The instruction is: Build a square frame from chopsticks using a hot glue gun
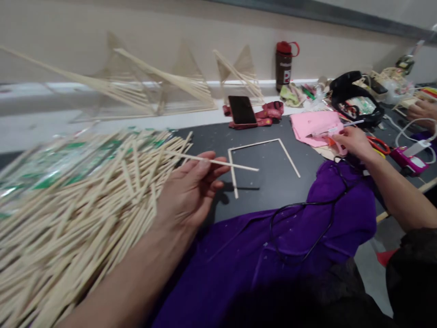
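Between the thumb and fingers of my left hand (194,182), a thin wooden stick (244,167) is pinched above the dark table (266,189). Below and beyond its tip, a three-sided frame of sticks (254,145) lies flat, its near side open. My right hand (355,141) is closed around a pink hot glue gun (336,145) at the edge of a folded pink cloth (309,125). A glue stick pokes out of the gun's back end. My palm and fingers partly cover the gun.
A heap of loose wooden sticks (85,232) fills the left side. Twisted stick structures (177,79) lean along the wall. A phone (242,110) and a bottle (283,68) stand behind. Purple cloth (259,255) with a black cable covers the front edge. Another person's hand (423,114) is far right.
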Tool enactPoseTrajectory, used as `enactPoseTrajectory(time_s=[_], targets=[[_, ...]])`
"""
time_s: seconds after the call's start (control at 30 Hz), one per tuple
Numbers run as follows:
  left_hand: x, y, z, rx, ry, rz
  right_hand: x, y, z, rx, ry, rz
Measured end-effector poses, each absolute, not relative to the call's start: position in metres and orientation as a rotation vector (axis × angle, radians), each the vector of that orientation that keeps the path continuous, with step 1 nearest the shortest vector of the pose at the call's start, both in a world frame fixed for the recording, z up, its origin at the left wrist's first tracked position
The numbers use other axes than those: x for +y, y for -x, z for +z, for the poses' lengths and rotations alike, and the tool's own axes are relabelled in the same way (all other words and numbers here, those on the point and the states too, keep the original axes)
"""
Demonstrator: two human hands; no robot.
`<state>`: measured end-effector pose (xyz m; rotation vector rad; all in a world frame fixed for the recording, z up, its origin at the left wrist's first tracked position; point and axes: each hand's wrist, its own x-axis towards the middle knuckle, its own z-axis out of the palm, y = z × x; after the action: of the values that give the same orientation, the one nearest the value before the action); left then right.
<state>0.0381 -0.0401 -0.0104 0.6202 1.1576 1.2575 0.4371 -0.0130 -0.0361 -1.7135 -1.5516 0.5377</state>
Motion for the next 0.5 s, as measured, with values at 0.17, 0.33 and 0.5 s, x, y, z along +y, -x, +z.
enactPoseTrajectory(time_s=[0.17, 0.33, 0.5], targets=[[-0.042, -0.040, -0.021, 1.084, -0.656, 1.261, -0.034, -0.403, -0.005, -1.778, 1.816, -0.238], [-0.047, -0.042, -0.032, 1.050, -0.792, 1.232, -0.053, -0.307, 0.029, -2.215, 1.285, 0.249], [-0.056, -0.048, -0.033, 0.999, -0.816, 1.216, -0.047, -0.228, 0.018, -2.512, 1.187, 0.117]])
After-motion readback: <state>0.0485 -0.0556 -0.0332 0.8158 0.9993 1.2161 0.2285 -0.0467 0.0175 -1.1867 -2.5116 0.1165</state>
